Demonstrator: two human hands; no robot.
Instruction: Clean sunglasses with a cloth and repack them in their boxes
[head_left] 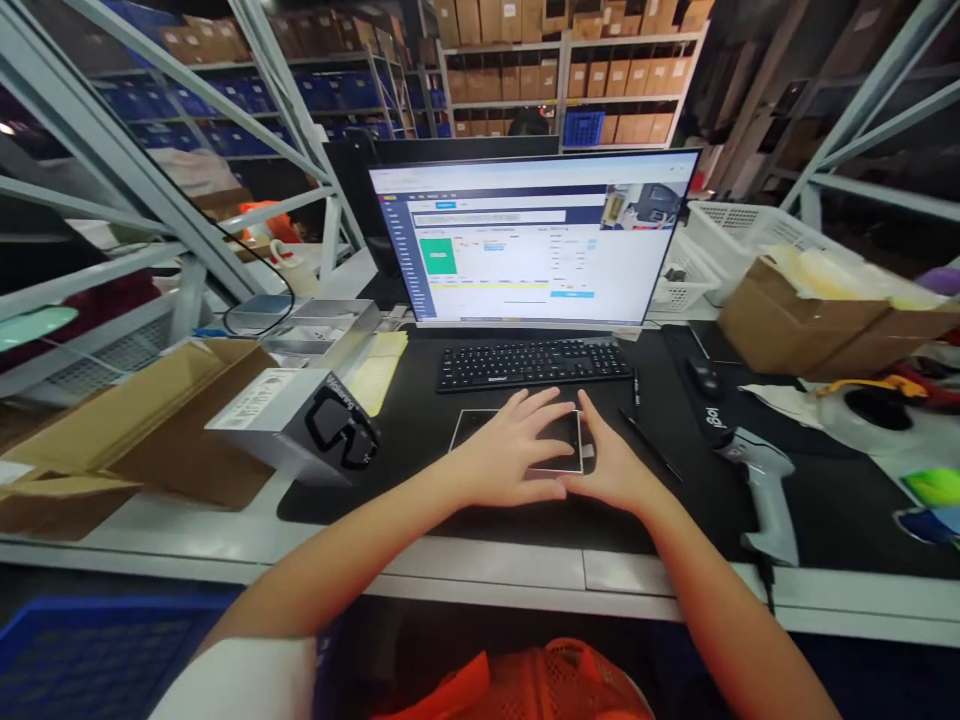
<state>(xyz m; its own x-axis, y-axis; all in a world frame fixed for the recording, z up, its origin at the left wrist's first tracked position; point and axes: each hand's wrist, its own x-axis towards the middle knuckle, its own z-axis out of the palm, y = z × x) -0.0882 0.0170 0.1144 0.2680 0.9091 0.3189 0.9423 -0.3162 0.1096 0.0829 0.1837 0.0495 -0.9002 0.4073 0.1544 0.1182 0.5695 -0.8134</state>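
orange mesh point(525, 685): closest thing, just below the desk point(495, 565) edge
left hand point(517, 445): flat, fingers spread, on the dark square packet point(480, 428) just in front of the keyboard point(534, 362)
right hand point(616, 462): loosely open against its right edge
cardboard box point(787, 325): far right, stuffed with pale yellow bags point(832, 270)

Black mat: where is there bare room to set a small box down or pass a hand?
Bare mat lies between the goggles box and the left hand, and between the pen and the scanner. The white table strip in front is also bare. Crowded: flattened cardboard at left, open carton and bags at right.
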